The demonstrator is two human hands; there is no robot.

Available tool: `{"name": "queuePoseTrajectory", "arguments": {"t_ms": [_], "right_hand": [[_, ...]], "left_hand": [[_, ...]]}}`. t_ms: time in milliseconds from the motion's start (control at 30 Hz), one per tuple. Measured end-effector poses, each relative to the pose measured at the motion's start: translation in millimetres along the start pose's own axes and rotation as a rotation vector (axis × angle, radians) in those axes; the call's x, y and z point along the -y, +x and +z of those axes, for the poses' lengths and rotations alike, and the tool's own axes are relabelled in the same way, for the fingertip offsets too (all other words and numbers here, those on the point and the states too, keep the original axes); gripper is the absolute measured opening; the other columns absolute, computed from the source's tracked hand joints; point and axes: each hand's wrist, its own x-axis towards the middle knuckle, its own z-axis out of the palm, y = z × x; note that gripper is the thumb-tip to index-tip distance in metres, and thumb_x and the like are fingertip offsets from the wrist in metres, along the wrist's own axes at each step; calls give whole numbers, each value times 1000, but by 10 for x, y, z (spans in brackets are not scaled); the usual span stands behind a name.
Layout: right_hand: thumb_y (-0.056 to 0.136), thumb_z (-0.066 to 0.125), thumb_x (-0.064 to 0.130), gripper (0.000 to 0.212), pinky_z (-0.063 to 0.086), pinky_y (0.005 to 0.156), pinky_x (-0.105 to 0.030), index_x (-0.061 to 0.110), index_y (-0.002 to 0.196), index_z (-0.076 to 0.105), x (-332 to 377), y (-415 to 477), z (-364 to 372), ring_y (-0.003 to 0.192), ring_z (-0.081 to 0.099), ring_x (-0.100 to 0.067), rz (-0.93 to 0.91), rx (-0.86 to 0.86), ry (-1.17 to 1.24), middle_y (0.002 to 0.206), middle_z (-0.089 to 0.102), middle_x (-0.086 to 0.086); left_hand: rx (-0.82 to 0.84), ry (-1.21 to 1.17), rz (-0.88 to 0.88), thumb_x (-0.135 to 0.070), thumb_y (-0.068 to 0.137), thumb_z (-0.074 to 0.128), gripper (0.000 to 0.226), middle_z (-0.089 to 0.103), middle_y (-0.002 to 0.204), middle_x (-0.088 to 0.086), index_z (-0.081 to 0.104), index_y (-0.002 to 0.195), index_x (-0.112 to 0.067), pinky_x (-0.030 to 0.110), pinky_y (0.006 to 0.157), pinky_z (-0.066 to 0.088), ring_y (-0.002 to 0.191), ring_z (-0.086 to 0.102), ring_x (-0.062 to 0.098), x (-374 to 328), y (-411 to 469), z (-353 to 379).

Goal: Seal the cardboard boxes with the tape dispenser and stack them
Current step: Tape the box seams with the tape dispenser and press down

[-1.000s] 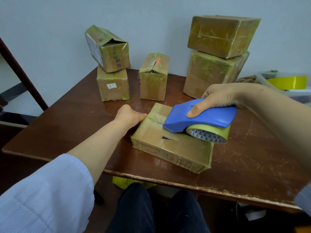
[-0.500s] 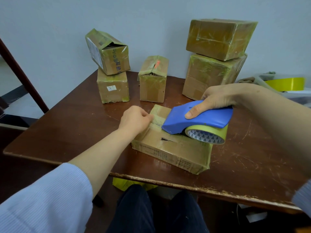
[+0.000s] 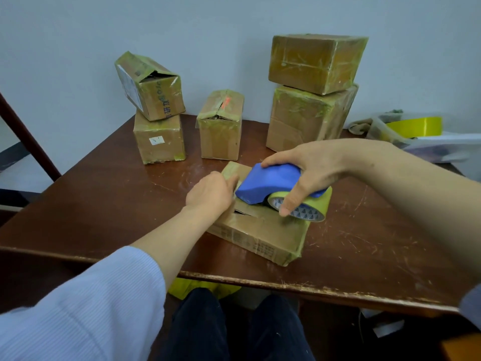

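Gripping the blue tape dispenser [image 3: 270, 182] from above, the right hand [image 3: 309, 173] has its fingers wrapped over the shell, the thumb reaching down onto the yellow tape roll [image 3: 304, 208] seated in it. The dispenser sits on top of the flat cardboard box [image 3: 263, 230] lying near the front edge of the brown table [image 3: 104, 204], its nose pointing toward 10 o'clock along the box's seam, where a dark gap between the flaps still shows. What is inside that box cannot be seen. The left hand [image 3: 210, 194] presses on the box's far left end, fingers curled down against the cardboard just beside the dispenser's nose.

At 11 o'clock from the flat box stands a small taped box [image 3: 158, 140] with a tilted box [image 3: 149, 84] resting on it, one end of the upper one gaping slightly. At 12 o'clock a narrow upright box [image 3: 220, 126] stands alone, its top flaps peaked and marked with orange. At 1 o'clock a large box [image 3: 307, 121] carries another taped box [image 3: 315, 61]. Off the table's edge at 3 o'clock, a clear plastic bin [image 3: 385, 131] holds a spare yellow tape roll [image 3: 416, 125].
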Motion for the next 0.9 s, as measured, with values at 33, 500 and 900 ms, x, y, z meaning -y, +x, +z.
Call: {"name": "queuePoseTrajectory", "arguments": {"t_ms": [33,500,900], "right_hand": [[61,77,59,107,32,96,-29,42,147,17,19,-8,-7,130,37,-18,9,19,-45,149,28,9],[69,67,49,99,48,68,-31,44,147,6,-280,-326,248,79,56,-17,32,-121,-37,89,46,6],[59,58,67,103,45,79,-33,51,143,0,-328,-599,394,89,47,-18,158,-137,-123,93,39,7]], "left_hand": [[0,10,9,-56,97,31,58,58,120,14,49,117,-6,35,72,36,108,54,35,-15,18,3],[57,119,57,-59,94,31,50,58,116,13,49,88,-13,36,75,36,105,54,35,-237,177,57],[118,106,113,-69,89,32,57,59,115,11,50,89,-15,37,80,35,110,53,35,-382,266,210]]}}
